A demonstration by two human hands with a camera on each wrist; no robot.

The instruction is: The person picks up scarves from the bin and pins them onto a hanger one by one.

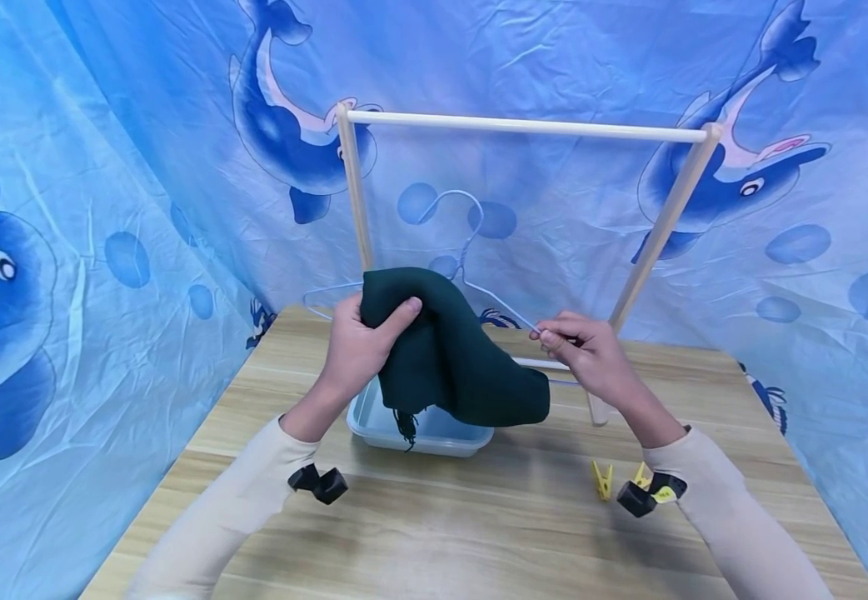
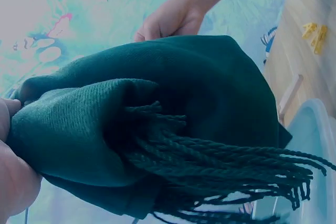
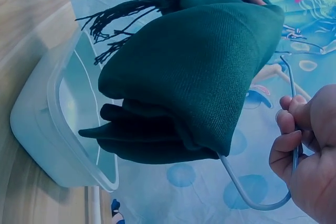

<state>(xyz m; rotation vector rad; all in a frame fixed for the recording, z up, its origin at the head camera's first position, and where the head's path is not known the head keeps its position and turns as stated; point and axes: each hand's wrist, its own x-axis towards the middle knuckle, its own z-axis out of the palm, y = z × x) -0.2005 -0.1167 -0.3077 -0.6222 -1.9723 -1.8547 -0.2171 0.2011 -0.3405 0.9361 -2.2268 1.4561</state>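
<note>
A dark green fringed scarf (image 1: 464, 358) hangs folded over a light blue wire hanger (image 1: 490, 292), whose hook points up. My left hand (image 1: 362, 342) grips the scarf's left end, thumb on top of the cloth. With curled fingers my right hand (image 1: 584, 346) holds the hanger's right end, as the right wrist view shows on the wire (image 3: 252, 203). Loose tassels (image 2: 236, 166) dangle from the scarf in the left wrist view. The cloth hides most of the hanger's lower bar in the head view.
Below the scarf stands a pale blue plastic basin (image 1: 419, 442) on the wooden table (image 1: 434, 533). Behind it rises a rack with a white rail (image 1: 524, 125) and wooden posts. Yellow clothespins (image 1: 603, 481) lie near the right wrist. A blue dolphin-print curtain (image 1: 554, 50) surrounds the table.
</note>
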